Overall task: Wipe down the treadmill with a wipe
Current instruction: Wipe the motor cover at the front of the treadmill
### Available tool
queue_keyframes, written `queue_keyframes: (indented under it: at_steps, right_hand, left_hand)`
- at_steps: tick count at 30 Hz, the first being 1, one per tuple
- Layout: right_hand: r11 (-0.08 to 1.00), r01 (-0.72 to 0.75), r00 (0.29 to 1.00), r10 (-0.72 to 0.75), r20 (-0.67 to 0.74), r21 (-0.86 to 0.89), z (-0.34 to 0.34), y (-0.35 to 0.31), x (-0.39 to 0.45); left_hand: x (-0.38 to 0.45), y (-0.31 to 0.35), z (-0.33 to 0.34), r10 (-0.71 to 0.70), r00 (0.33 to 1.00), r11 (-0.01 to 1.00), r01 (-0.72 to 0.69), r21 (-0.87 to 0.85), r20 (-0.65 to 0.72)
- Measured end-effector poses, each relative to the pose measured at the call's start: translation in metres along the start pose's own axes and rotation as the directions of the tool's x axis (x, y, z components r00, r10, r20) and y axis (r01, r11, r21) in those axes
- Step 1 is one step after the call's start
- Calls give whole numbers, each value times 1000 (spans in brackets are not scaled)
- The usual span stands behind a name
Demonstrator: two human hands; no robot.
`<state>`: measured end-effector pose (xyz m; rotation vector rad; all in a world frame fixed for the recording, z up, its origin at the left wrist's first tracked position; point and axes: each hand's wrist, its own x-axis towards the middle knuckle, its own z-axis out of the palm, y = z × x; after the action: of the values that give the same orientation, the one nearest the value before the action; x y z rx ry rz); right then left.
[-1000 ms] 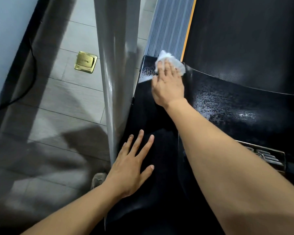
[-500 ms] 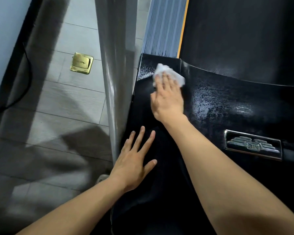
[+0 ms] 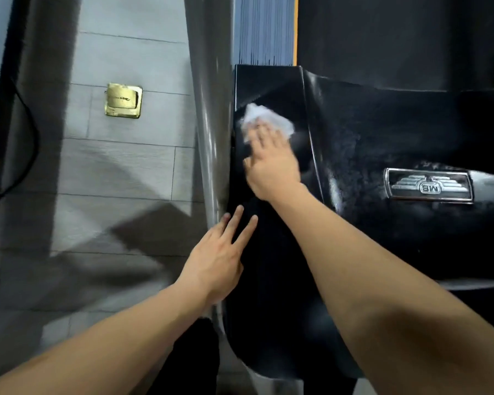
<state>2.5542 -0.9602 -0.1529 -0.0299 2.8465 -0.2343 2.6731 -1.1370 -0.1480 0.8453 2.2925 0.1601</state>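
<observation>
The treadmill's glossy black motor cover [image 3: 368, 143] fills the middle and right of the head view, with wet streaks on it and a silver badge [image 3: 428, 188]. A crumpled white wipe [image 3: 264, 116] lies on the cover's left section. My right hand [image 3: 271, 163] presses flat on the wipe with straight fingers, blurred by motion. My left hand [image 3: 220, 258] rests flat with spread fingers on the cover's near left edge, beside the grey upright post [image 3: 208, 109].
The black running belt [image 3: 397, 35] lies beyond the cover, with a ribbed grey side rail [image 3: 264, 29] and an orange stripe. On the grey tiled floor at left sit a brass floor socket [image 3: 123, 100] and a black cable [image 3: 26, 132] by the wall.
My right hand has drawn the wipe back from the cover's far edge toward me and slightly left. The view has shifted, so the badge now shows fully. My left hand has stayed put.
</observation>
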Motion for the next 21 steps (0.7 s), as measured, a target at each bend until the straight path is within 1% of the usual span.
queue_keyframes:
  at_steps: [1, 2, 4, 5, 6, 8, 9, 10, 11, 13, 14, 15, 16, 17, 18, 20, 21]
  right_hand:
    - [997, 79, 996, -79, 33, -4, 6, -13, -8]
    - [991, 128, 990, -127, 61, -28, 11, -18, -18]
    - [985, 150, 986, -143, 90, -82, 10, -4, -28]
    - [986, 123, 991, -116, 73, -108, 5, 9, -29]
    - [989, 66, 997, -61, 41, -130, 0, 21, -29]
    - [984, -85, 996, 84, -12, -160, -6, 35, -28]
    - [978, -127, 992, 126, -19, -163, -6, 31, -30]
    - [980, -131, 991, 129, -20, -147, -3, 21, -33]
    - [990, -86, 996, 86, -3, -115, 4, 7, -39]
    - [997, 77, 996, -77, 36, -7, 18, -18, -55]
    - [990, 141, 988, -142, 55, 16, 23, -23, -61]
    - [985, 171, 982, -173, 77, 24, 24, -23, -64]
    - [985, 170, 982, -172, 74, 33, 21, -18, -63]
    - [991, 128, 991, -130, 43, 43, 15, -10, -61]
    - [997, 57, 998, -57, -2, 56, 10, -1, -58]
    - [993, -114, 993, 115, -32, 5, 4, 18, -55]
    - [985, -172, 984, 171, -45, -20, 3, 24, -57]
  left_hand:
    - [-3, 1, -2, 3, 1000, 1000, -3, 18, -3]
    - [-7, 4, -5, -9, 1000, 999, 9, 36, 4]
    - [-14, 11, -11, -49, 998, 997, 48, 55, 26]
    - [-16, 14, -15, -64, 997, 995, 62, 76, 34]
    - [-18, 15, -17, -64, 997, 993, 61, 101, 30]
    - [-19, 14, -17, -66, 997, 989, 59, 132, 44]
    - [-19, 13, -17, -67, 996, 988, 59, 142, 52]
    - [-18, 12, -18, -71, 996, 986, 60, 153, 61]
    - [-17, 11, -19, -66, 995, 984, 53, 169, 70]
    - [-17, 9, -22, -53, 995, 980, 35, 194, 89]
    - [-17, 7, -23, -44, 994, 978, 23, 208, 96]
    - [-17, 5, -23, -24, 994, 973, 0, 230, 104]
    - [-18, 3, -24, -4, 993, 965, -27, 262, 116]
    - [-20, 3, -26, 0, 992, 957, -36, 287, 125]
    - [-23, 3, -28, -16, 990, 954, -26, 299, 138]
    - [-25, 2, -35, -46, 987, 949, -5, 316, 155]
    - [-24, 0, -37, -40, 987, 948, -12, 318, 158]
